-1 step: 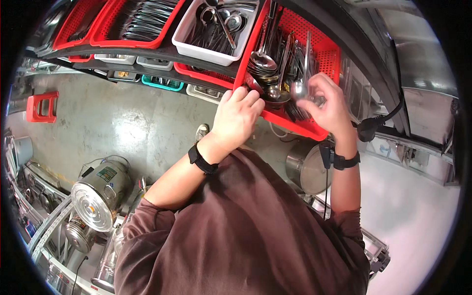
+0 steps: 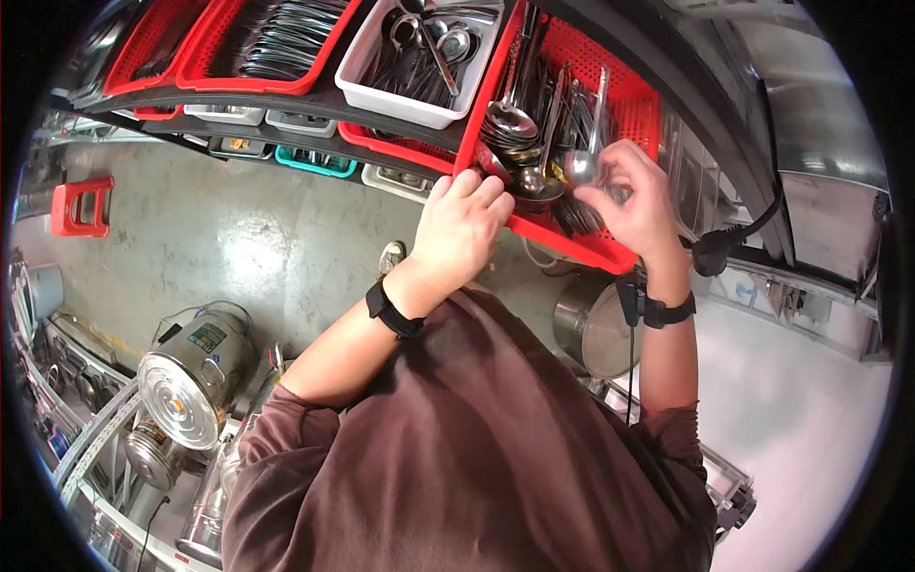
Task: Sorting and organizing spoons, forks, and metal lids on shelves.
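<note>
My left hand (image 2: 463, 227) is closed over the near left corner of a red perforated basket (image 2: 572, 244). Inside the basket lies a crowded heap of metal serving spoons (image 2: 511, 122) and ladles, handles mostly pointing away from me. At the basket's right side, my right hand (image 2: 633, 198) curls thumb and fingers around the round bowl of a steel ladle (image 2: 582, 169). That ladle's handle rises away from me over the other utensils. Shiny metal shows between the fingers, blurred. The curled right fingers partly hide what lies beneath them.
Left of the basket, a white tray (image 2: 405, 107) holds spoons, and a red basket (image 2: 243, 84) holds stacked cutlery. More bins sit on a lower shelf. A black cable plug (image 2: 717, 250) hangs at right. Lidded steel pots (image 2: 181, 400) and a red stool (image 2: 82, 208) stand around.
The ladle at my right hand has shifted very slightly, its handle tipping a little to the right. My left hand stays on the basket corner.
</note>
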### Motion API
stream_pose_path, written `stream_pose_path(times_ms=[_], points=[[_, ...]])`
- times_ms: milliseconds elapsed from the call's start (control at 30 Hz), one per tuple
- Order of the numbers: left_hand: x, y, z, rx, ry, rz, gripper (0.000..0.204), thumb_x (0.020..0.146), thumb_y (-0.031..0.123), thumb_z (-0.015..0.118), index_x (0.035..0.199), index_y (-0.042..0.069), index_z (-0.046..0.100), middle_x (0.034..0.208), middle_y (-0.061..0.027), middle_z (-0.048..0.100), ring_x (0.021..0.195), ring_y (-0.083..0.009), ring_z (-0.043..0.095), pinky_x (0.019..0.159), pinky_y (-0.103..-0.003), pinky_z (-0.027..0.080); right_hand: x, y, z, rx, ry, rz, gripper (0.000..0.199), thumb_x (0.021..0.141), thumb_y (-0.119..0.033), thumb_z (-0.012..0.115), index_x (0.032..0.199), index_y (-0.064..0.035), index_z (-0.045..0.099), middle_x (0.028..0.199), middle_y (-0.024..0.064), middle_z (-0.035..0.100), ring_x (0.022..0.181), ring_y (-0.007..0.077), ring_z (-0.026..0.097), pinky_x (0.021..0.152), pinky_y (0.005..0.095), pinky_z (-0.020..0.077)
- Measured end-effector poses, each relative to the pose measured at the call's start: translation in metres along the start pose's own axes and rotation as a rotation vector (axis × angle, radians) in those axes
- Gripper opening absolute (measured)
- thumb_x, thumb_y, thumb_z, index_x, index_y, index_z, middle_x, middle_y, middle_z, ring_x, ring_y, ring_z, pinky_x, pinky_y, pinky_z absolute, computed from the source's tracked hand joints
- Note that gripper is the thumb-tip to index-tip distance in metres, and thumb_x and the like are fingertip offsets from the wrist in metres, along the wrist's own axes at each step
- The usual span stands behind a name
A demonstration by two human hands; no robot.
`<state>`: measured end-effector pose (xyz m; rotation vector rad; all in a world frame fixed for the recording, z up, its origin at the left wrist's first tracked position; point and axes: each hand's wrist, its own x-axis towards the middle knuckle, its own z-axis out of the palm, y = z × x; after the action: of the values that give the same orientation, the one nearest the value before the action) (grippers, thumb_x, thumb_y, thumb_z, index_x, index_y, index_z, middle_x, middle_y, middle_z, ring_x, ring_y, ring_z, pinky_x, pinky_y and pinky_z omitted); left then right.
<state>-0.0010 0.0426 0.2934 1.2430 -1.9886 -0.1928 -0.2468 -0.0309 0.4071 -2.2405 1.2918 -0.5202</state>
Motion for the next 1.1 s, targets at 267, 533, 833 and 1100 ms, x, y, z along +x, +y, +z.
stream_pose_path(times_ms=[267, 533, 833, 1100], points=[[-0.002, -0.002, 0.001, 0.021, -0.051, -0.006, 0.013, 0.079, 0.012, 0.07, 0.09, 0.015, 0.064, 0.095, -0.0021, 0.056, 0.096, -0.025, 0.057, 0.083, -0.039, 0.047, 0.038, -0.006, 0.021, -0.026, 0.239, -0.204, 0.038, 0.086, -0.004, 0.092, 0.109, 0.0012, 0.063, 0.101, 0.0131, 0.068, 0.091, 0.0214, 0.076, 0.081, 0.0351, 0.0634], [-0.004, -0.003, 0.002, 0.059, -0.066, 0.006, 0.005, 0.087, 0.02, 0.067, 0.091, 0.016, 0.067, 0.098, -0.0003, 0.058, 0.099, -0.0213, 0.057, 0.084, -0.037, 0.045, 0.086, 0.017, 0.052, -0.159, -0.059, 0.056, 0.031, 0.09, -0.006, 0.09, 0.108, 0.0053, 0.067, 0.105, 0.0112, 0.074, 0.097, 0.0204, 0.078, 0.089, 0.0372, 0.0665], [-0.006, -0.003, 0.007, 0.013, 0.006, -0.006, 0.009, 0.083, 0.019, 0.068, 0.091, 0.017, 0.066, 0.099, -0.0001, 0.057, 0.099, -0.0218, 0.057, 0.084, -0.036, 0.046, 0.1, 0.011, 0.043, -0.279, -0.176, -0.053, 0.026, 0.099, -0.008, 0.08, 0.123, 0.0014, 0.077, 0.107, 0.0126, 0.076, 0.101, 0.0196, 0.076, 0.081, 0.0331, 0.0594], [-0.007, -0.002, 0.006, -0.004, 0.01, -0.009, 0.008, 0.083, 0.019, 0.066, 0.091, 0.016, 0.067, 0.1, -0.0002, 0.058, 0.099, -0.0215, 0.057, 0.084, -0.037, 0.045, 0.102, -0.002, 0.057, -0.119, -0.173, 0.069, 0.021, 0.095, 0.004, 0.075, 0.116, 0.0049, 0.075, 0.102, 0.0138, 0.079, 0.092, 0.0188, 0.077, 0.083, 0.032, 0.0611]])
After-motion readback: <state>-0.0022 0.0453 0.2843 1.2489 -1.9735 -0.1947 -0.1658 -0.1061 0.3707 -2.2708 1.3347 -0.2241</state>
